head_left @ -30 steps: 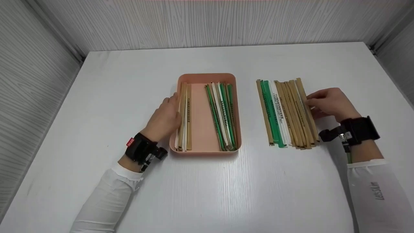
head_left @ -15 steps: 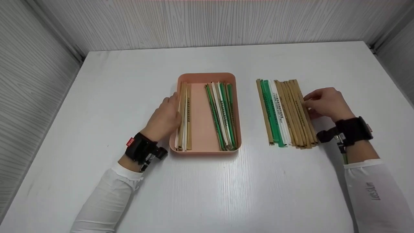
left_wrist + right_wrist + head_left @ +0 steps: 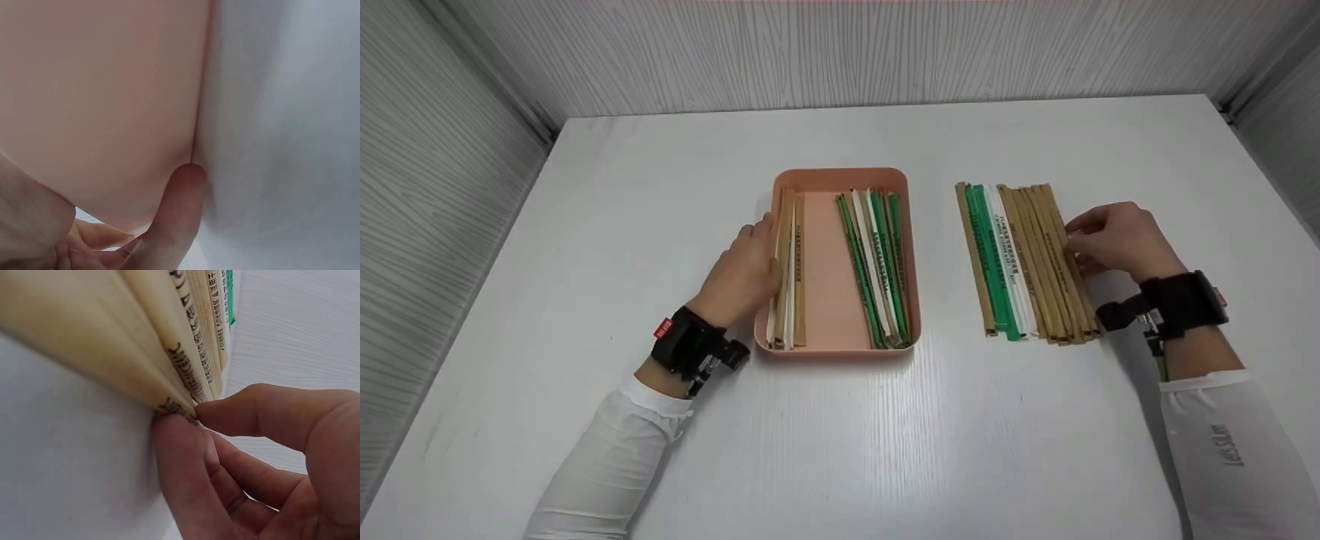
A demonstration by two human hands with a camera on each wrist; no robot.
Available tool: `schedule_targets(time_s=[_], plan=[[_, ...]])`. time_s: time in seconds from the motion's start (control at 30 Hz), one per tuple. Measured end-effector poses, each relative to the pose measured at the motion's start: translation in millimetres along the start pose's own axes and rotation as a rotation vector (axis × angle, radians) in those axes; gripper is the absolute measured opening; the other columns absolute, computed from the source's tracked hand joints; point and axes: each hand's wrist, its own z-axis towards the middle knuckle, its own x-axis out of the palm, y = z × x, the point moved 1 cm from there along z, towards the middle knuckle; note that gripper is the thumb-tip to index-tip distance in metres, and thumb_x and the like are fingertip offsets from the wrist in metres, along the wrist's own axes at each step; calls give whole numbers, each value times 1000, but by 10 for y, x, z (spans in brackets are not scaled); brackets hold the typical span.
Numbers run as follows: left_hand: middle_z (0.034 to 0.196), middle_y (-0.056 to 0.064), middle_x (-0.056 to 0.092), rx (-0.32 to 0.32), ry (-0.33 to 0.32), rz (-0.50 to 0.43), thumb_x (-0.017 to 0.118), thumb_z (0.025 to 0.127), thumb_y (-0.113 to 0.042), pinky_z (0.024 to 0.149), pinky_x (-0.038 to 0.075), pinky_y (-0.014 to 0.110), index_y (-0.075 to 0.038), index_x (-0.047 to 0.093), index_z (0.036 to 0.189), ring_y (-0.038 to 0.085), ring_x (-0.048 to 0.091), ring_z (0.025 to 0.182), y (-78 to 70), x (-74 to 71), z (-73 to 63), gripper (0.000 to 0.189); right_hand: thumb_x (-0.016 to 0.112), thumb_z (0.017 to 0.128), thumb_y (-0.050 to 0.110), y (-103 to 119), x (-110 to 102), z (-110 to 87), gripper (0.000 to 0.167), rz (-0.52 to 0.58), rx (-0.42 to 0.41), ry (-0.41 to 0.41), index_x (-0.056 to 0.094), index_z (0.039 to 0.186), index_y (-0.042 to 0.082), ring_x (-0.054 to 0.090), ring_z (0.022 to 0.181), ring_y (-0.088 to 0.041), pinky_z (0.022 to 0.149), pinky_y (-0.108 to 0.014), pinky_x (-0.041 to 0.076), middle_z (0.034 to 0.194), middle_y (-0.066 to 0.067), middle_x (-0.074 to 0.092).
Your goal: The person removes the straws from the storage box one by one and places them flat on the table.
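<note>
My left hand (image 3: 741,271) holds the left wall of the pink tray (image 3: 834,351). In the left wrist view a finger (image 3: 177,205) presses low against the tray's outer wall. Brown and white paper-wrapped straws (image 3: 799,281) lie along the tray's left side, partly behind my hand. Green, white and brown wrapped straws (image 3: 877,270) lie on its right side. On the table, a row of brown, green and white wrapped straws (image 3: 1009,262) lies side by side. My right hand (image 3: 1121,238) pinches the rightmost brown straw (image 3: 84,343) between thumb and fingertip at the row's right edge.
The white table (image 3: 840,435) carries the tray and, to its right, the loose row. Grey wood-grain panels (image 3: 847,56) stand behind the table and at both sides. Each wrist wears a black camera strap (image 3: 1181,304).
My right hand has shifted slightly left, bringing the rightmost brown straw closer against the row and level with it. The left hand and tray stay put.
</note>
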Motion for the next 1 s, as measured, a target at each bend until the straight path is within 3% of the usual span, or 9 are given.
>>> schedule_targets(time_s=[0.3, 0.43, 0.63, 0.8, 1.0], plan=[[141, 36, 46, -33, 8, -32, 43, 102, -3, 95, 52, 54, 11, 13, 162, 40, 58, 113, -7, 0, -2, 68, 66, 99, 19, 35, -35, -25, 45, 6, -1, 5, 62, 133, -10, 73, 75, -15, 66, -30, 60, 120, -28, 65], [140, 35, 46, -48, 9, -33, 43, 102, -3, 94, 53, 54, 10, 14, 162, 40, 59, 111, -15, 4, 9, 68, 66, 99, 21, 166, -71, -101, 46, 2, -55, -68, 61, 135, -7, 70, 74, -13, 64, -29, 60, 122, -28, 63], [136, 32, 48, -49, 10, -29, 41, 103, -4, 91, 53, 52, 9, 13, 163, 36, 58, 105, -14, 3, 17, 67, 66, 99, 21, 681, 59, -248, 38, -10, -242, -206, 67, 131, 0, 67, 69, -9, 57, -20, 55, 115, -20, 67], [136, 34, 48, -34, -7, -13, 42, 103, -3, 93, 53, 54, 11, 15, 161, 40, 59, 111, -8, -2, 7, 66, 67, 100, 19, 1177, 337, -224, 33, -9, -384, -171, 69, 129, 3, 66, 76, -16, 60, -18, 51, 109, -15, 69], [137, 36, 48, -17, -15, 8, 42, 102, -3, 94, 53, 55, 14, 17, 160, 43, 60, 112, -23, -8, -11, 66, 67, 98, 16, 1651, 701, -90, 29, -86, -519, -127, 71, 124, 3, 66, 78, -23, 64, -28, 47, 105, -13, 72]])
